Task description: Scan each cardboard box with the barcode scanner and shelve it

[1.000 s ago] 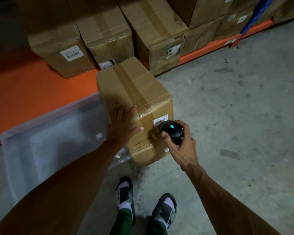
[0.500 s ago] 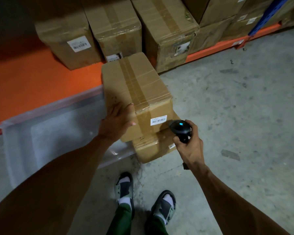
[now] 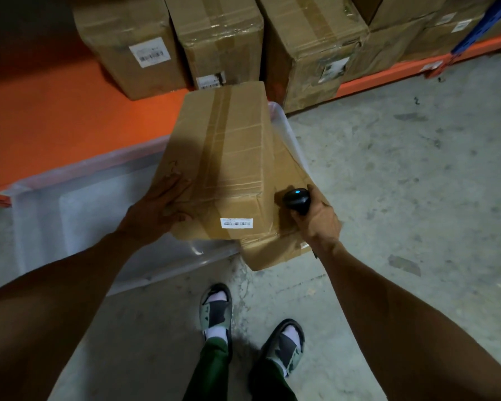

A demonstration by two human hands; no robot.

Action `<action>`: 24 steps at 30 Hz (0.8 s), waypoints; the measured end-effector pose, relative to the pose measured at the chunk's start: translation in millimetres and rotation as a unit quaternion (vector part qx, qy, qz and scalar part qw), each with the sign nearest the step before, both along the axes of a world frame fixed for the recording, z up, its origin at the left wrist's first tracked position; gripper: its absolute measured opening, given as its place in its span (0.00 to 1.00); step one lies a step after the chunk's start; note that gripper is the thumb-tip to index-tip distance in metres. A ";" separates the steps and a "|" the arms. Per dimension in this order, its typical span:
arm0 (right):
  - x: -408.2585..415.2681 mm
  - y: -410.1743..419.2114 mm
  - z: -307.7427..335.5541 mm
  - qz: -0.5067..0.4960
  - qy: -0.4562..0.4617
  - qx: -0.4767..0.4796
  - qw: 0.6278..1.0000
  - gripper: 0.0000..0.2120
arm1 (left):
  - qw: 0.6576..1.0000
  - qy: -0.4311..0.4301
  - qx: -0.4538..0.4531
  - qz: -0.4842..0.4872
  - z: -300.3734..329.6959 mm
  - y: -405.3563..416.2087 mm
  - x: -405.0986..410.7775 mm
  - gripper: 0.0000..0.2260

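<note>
On orange shelf (image 3: 55,117), five boxes, two boxes (image 3: 226,157) over bin (image 3: 99,198)

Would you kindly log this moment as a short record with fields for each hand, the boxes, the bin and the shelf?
left hand: flat on the left side of the top box
right hand: grips barcode scanner, beside the top box
top box label: faces the camera
lower box: under the top box
clear bin: on the floor, holds both boxes
orange shelf: taped boxes along its back
</note>
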State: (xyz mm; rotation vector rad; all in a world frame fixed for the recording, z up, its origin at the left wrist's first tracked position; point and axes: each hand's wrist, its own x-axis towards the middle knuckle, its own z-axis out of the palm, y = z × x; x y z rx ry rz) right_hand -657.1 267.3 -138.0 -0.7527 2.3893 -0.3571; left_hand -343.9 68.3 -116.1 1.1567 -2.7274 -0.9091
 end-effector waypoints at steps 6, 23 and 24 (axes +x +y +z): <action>6.4 -6.0 -8.3 0.041 0.041 0.037 0.998 0.37 | 1.000 0.009 0.022 0.011 -1.2 2.5 -0.4 0.38; 48.6 -24.0 45.0 -0.037 0.044 -0.172 0.983 0.41 | 0.997 -0.015 0.070 0.012 6.0 2.4 -3.7 0.37; 56.4 -30.4 49.6 -0.028 0.032 -0.189 0.981 0.40 | 0.997 -0.018 0.071 0.012 7.1 2.3 -3.5 0.38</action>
